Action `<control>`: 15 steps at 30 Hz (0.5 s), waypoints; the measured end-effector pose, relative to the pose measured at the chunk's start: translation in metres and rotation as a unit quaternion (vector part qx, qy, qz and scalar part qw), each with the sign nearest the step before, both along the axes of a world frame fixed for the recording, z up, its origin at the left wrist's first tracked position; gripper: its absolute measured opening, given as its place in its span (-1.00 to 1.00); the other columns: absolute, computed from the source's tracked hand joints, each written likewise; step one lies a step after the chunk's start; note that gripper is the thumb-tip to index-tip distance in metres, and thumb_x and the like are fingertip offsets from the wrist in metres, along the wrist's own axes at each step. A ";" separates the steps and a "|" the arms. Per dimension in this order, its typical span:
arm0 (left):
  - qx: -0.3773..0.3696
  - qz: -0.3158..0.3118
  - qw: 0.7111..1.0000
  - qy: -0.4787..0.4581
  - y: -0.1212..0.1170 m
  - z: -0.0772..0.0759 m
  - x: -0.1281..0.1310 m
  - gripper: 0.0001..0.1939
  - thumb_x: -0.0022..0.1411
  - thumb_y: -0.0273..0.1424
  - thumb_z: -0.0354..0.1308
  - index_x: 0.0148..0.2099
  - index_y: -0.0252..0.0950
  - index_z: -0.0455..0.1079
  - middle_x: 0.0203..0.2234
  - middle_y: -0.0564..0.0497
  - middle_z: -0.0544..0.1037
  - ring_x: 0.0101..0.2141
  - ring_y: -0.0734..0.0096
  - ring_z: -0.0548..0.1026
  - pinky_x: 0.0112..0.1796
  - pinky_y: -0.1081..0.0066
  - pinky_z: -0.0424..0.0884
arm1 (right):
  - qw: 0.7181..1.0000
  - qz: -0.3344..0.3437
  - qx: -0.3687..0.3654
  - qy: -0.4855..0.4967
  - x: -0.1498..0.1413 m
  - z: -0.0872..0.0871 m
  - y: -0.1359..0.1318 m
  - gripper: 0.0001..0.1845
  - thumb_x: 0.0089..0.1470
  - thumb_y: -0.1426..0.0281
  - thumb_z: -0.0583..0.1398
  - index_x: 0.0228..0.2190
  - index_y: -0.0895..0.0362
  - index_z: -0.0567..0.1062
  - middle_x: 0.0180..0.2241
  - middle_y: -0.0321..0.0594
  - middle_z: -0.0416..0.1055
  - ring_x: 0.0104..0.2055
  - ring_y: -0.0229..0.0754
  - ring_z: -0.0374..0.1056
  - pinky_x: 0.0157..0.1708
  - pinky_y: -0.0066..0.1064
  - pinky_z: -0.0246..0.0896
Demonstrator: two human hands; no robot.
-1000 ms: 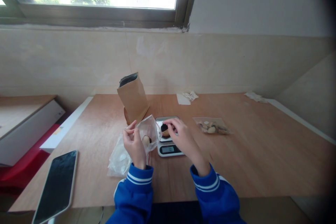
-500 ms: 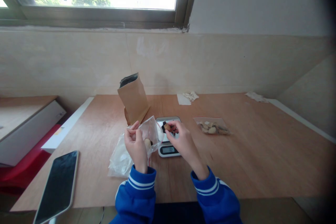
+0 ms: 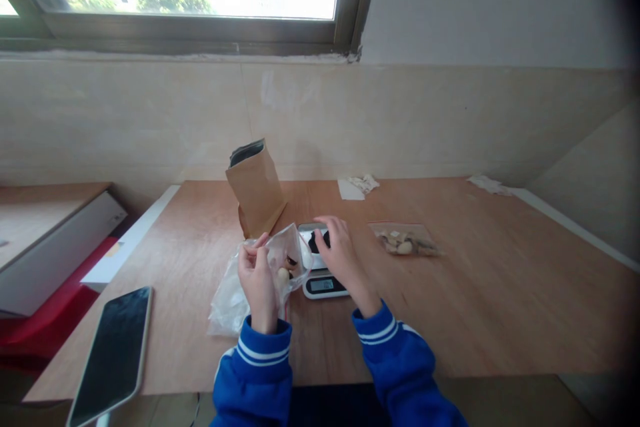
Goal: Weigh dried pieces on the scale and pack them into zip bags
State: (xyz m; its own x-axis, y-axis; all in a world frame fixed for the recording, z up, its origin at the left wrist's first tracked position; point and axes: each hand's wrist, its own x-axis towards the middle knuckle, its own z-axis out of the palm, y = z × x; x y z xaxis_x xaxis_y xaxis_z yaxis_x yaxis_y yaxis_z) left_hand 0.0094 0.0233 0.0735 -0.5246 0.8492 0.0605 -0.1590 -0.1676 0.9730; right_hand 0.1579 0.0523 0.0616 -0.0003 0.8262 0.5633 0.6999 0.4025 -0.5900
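Note:
My left hand [image 3: 257, 273] pinches the edge of a clear zip bag [image 3: 294, 250], its mouth tipped toward the scale. Inside that bag lie a pale round piece [image 3: 283, 275] and some small dark brown dried pieces [image 3: 291, 260]. A white kitchen scale [image 3: 327, 285] with a lit display stands just right of the bag; I cannot read its digits surely. Over its plate, my right hand [image 3: 340, 253] curves with thumb and fingers apart around black dried pieces [image 3: 320, 239]. Part of the plate is hidden behind this hand.
More clear plastic bags [image 3: 230, 303] lie under my left hand. Behind stands an open brown paper pouch [image 3: 257, 193]. To the right is a filled zip bag [image 3: 406, 240] of dried pieces. A tablet [image 3: 113, 353] rests at the left table edge; crumpled paper [image 3: 363, 183] lies at the back.
The brown dried piece has left my right hand, and more pieces show inside the clear bag. My right hand has moved back over the scale plate with its fingers spread.

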 end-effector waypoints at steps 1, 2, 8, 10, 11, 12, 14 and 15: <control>0.000 0.001 1.000 -0.003 0.000 0.000 0.000 -0.78 0.06 -0.37 0.10 -0.48 -0.25 0.08 -0.15 -0.08 0.54 -0.14 0.30 0.48 -0.24 0.34 0.42 | 0.999 -0.010 -0.014 -0.045 0.002 -0.006 0.001 -0.76 0.18 0.41 0.04 -0.13 0.13 0.40 -0.14 -0.04 0.40 0.00 0.01 0.23 0.01 -0.10 0.15; 0.000 0.001 1.000 -0.006 0.000 0.001 -0.001 -0.78 0.06 -0.37 0.11 -0.48 -0.25 0.08 -0.15 -0.07 0.55 -0.14 0.30 0.48 -0.24 0.34 0.42 | 0.995 -0.020 -0.025 -0.091 0.003 -0.011 0.002 -0.76 0.16 0.40 0.07 -0.14 0.13 0.41 -0.15 -0.03 0.41 0.00 0.04 0.22 0.01 -0.06 0.12; -0.005 -0.005 1.000 -0.017 0.000 -0.002 0.000 -0.79 0.08 -0.36 0.11 -0.46 -0.25 0.11 -0.15 -0.07 0.54 -0.14 0.31 0.48 -0.17 0.30 0.40 | 0.973 -0.043 -0.031 -0.225 -0.002 -0.018 -0.001 -0.71 0.12 0.41 0.13 -0.08 0.12 0.39 -0.18 -0.02 0.43 -0.02 0.09 0.18 0.05 0.01 -0.04; -0.005 -0.006 1.000 -0.015 0.001 -0.004 0.000 -0.81 0.08 -0.37 0.12 -0.45 -0.26 0.14 -0.13 -0.08 0.53 -0.09 0.29 0.46 -0.08 0.25 0.35 | 0.972 -0.043 -0.034 -0.228 -0.003 -0.017 -0.001 -0.71 0.11 0.42 0.13 -0.09 0.12 0.39 -0.18 -0.03 0.44 -0.03 0.09 0.19 0.04 -0.01 -0.04; -0.006 -0.006 1.000 -0.015 0.002 -0.005 0.000 -0.82 0.08 -0.37 0.13 -0.45 -0.26 0.15 -0.13 -0.08 0.53 -0.07 0.28 0.45 -0.03 0.23 0.32 | 0.973 -0.043 -0.036 -0.224 -0.002 -0.016 -0.001 -0.72 0.11 0.44 0.13 -0.10 0.12 0.40 -0.19 -0.04 0.45 -0.04 0.08 0.19 0.03 -0.02 -0.04; -0.009 -0.005 1.000 -0.015 0.003 -0.006 -0.001 -0.82 0.08 -0.37 0.14 -0.44 -0.26 0.17 -0.13 -0.08 0.53 -0.05 0.28 0.44 -0.01 0.21 0.29 | 0.975 -0.043 -0.038 -0.217 -0.002 -0.016 -0.001 -0.75 0.11 0.46 0.13 -0.13 0.11 0.41 -0.20 -0.06 0.46 -0.05 0.07 0.20 0.01 -0.03 -0.04; -0.015 0.003 1.000 -0.010 0.004 -0.006 -0.001 -0.85 0.08 -0.37 0.14 -0.42 -0.27 0.21 -0.15 -0.07 0.53 -0.06 0.28 0.44 0.00 0.21 0.27 | 0.979 -0.036 -0.041 -0.196 0.000 -0.015 -0.001 -0.82 0.12 0.50 0.10 -0.24 0.08 0.45 -0.25 -0.12 0.48 -0.09 0.03 0.24 -0.01 -0.06 -0.02; -0.019 0.010 1.000 0.000 0.004 -0.006 -0.001 -0.86 0.08 -0.37 0.14 -0.42 -0.27 0.23 -0.18 -0.06 0.53 -0.09 0.29 0.45 -0.02 0.22 0.28 | 0.982 -0.030 -0.043 -0.182 0.002 -0.014 -0.002 -0.83 0.13 0.51 0.09 -0.30 0.07 0.46 -0.28 -0.15 0.49 -0.12 0.01 0.26 -0.03 -0.08 -0.01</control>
